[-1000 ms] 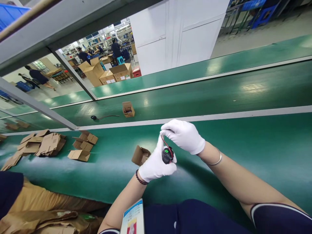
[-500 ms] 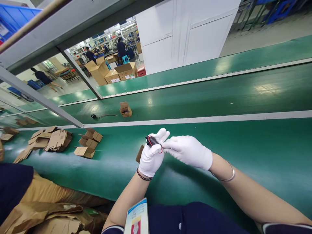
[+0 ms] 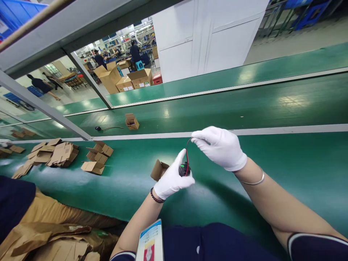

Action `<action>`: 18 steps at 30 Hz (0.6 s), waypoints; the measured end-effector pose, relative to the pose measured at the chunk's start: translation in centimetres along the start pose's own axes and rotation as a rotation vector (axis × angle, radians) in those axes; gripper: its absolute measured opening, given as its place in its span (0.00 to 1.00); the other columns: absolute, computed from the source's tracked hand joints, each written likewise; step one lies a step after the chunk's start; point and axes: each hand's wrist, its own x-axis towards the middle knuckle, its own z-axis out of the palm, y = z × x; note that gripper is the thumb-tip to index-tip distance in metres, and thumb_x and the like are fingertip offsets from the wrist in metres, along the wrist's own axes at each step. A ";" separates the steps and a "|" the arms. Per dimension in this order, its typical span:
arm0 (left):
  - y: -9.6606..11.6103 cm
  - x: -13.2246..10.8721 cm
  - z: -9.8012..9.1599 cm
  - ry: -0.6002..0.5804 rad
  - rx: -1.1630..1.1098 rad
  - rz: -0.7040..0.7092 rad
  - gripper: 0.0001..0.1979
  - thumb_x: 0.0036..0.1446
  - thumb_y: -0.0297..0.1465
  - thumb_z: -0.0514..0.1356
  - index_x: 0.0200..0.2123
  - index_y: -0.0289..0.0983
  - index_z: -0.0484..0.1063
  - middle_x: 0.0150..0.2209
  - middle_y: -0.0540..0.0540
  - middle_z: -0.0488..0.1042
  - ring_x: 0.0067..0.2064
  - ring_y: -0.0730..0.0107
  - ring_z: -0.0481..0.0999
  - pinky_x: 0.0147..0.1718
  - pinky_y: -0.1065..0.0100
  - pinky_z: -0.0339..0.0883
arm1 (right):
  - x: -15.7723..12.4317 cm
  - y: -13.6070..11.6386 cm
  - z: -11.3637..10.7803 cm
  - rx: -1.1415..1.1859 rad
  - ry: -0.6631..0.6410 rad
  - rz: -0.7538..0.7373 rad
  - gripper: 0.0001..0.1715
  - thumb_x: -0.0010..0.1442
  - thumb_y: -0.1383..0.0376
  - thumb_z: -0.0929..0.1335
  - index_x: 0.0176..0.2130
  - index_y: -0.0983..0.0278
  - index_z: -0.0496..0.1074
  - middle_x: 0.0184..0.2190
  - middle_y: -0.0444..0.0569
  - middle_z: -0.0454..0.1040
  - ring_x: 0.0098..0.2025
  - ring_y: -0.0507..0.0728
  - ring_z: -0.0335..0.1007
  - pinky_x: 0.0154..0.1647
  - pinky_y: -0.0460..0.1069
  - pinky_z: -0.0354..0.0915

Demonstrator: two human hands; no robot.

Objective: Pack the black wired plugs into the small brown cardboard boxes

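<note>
My left hand [image 3: 173, 178], in a white glove, grips a small black round part [image 3: 184, 169] over the green bench [image 3: 272, 163]. A red and black wire [image 3: 187, 154] rises from the part to my right hand [image 3: 220, 146], also gloved, which pinches the wire's upper end above and to the right. A small open cardboard box [image 3: 158, 169] lies on the bench just left of my left hand, partly hidden behind it.
Flattened and half-folded small cartons [image 3: 62, 154] lie in a pile at the left. On the conveyor belt [image 3: 244, 105] behind ride one small open box [image 3: 132, 121] and a black part with a cable [image 3: 98, 128]. Brown paper bags [image 3: 49, 243] sit at the lower left. People work in the far background.
My right hand has lifted up and to the right, drawing the wire taut from the part. My left hand has lowered the part slightly. The box on the belt has moved left.
</note>
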 end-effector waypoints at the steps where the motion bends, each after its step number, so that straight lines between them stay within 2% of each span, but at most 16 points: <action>1: 0.1 -0.2 0.4 -0.044 0.053 -0.019 0.51 0.43 0.24 0.63 0.66 0.40 0.38 0.24 0.57 0.66 0.23 0.78 0.63 0.26 0.72 0.59 | 0.3 -0.1 0.1 -0.002 -0.024 -0.020 0.16 0.63 0.58 0.61 0.37 0.58 0.77 0.32 0.47 0.77 0.34 0.54 0.71 0.33 0.47 0.60; 3: 0.3 -0.5 1.2 -0.022 0.149 0.002 0.53 0.43 0.22 0.63 0.66 0.40 0.34 0.26 0.56 0.67 0.25 0.77 0.64 0.28 0.71 0.60 | 0.7 -0.6 0.8 -0.008 -0.101 -0.071 0.16 0.62 0.59 0.61 0.36 0.58 0.77 0.32 0.47 0.77 0.34 0.54 0.71 0.32 0.47 0.59; 5: 0.3 -0.8 1.5 0.118 0.215 0.071 0.51 0.43 0.21 0.61 0.66 0.43 0.37 0.30 0.55 0.68 0.27 0.77 0.64 0.32 0.70 0.62 | 0.6 -1.1 1.8 -0.023 -0.193 -0.101 0.16 0.61 0.61 0.61 0.34 0.59 0.77 0.32 0.47 0.77 0.34 0.54 0.71 0.30 0.46 0.57; 7: 0.2 -0.9 1.2 0.280 0.224 0.147 0.47 0.43 0.20 0.61 0.64 0.44 0.44 0.32 0.55 0.67 0.29 0.77 0.64 0.35 0.70 0.62 | 0.1 -1.4 2.7 -0.032 -0.295 -0.124 0.15 0.61 0.61 0.62 0.33 0.59 0.77 0.32 0.47 0.77 0.32 0.54 0.70 0.27 0.46 0.54; 9: 0.0 -0.8 0.3 0.370 0.158 0.188 0.38 0.43 0.21 0.61 0.58 0.43 0.55 0.30 0.55 0.66 0.29 0.77 0.64 0.37 0.70 0.62 | -0.5 -1.5 3.3 -0.018 -0.383 -0.160 0.15 0.61 0.61 0.62 0.34 0.58 0.77 0.31 0.46 0.76 0.30 0.53 0.70 0.26 0.46 0.52; 11: -0.1 -0.5 -0.5 0.442 0.045 0.211 0.25 0.43 0.22 0.63 0.47 0.41 0.65 0.30 0.54 0.66 0.31 0.76 0.66 0.38 0.70 0.62 | -1.2 -1.5 3.3 0.018 -0.436 -0.207 0.15 0.62 0.61 0.61 0.35 0.58 0.77 0.31 0.46 0.76 0.30 0.53 0.69 0.26 0.46 0.53; 13: -0.1 0.0 -1.0 0.526 -0.130 0.246 0.17 0.43 0.25 0.66 0.38 0.39 0.67 0.35 0.52 0.69 0.36 0.74 0.69 0.40 0.69 0.62 | -1.7 -1.5 2.8 0.058 -0.457 -0.246 0.16 0.62 0.61 0.61 0.36 0.58 0.77 0.31 0.46 0.76 0.29 0.52 0.69 0.27 0.46 0.54; 14: -0.1 0.2 -1.1 0.547 -0.241 0.268 0.17 0.42 0.27 0.67 0.37 0.39 0.67 0.38 0.50 0.69 0.40 0.72 0.70 0.43 0.67 0.62 | -2.0 -1.5 2.4 0.077 -0.464 -0.264 0.15 0.62 0.62 0.61 0.36 0.58 0.76 0.30 0.46 0.75 0.29 0.52 0.69 0.27 0.46 0.54; 16: 0.1 0.6 -0.9 0.506 -0.464 0.293 0.19 0.43 0.33 0.69 0.38 0.40 0.66 0.44 0.48 0.69 0.44 0.68 0.71 0.45 0.63 0.63 | -2.3 -1.8 1.6 0.122 -0.480 -0.302 0.15 0.62 0.62 0.61 0.36 0.59 0.76 0.29 0.46 0.74 0.28 0.52 0.68 0.27 0.46 0.55; 18: 0.3 0.9 -0.6 0.426 -0.575 0.299 0.22 0.44 0.38 0.69 0.42 0.41 0.65 0.41 0.48 0.70 0.39 0.69 0.72 0.43 0.61 0.64 | -2.6 -2.2 1.0 0.163 -0.493 -0.317 0.14 0.61 0.62 0.61 0.35 0.59 0.76 0.28 0.45 0.74 0.27 0.52 0.67 0.27 0.46 0.56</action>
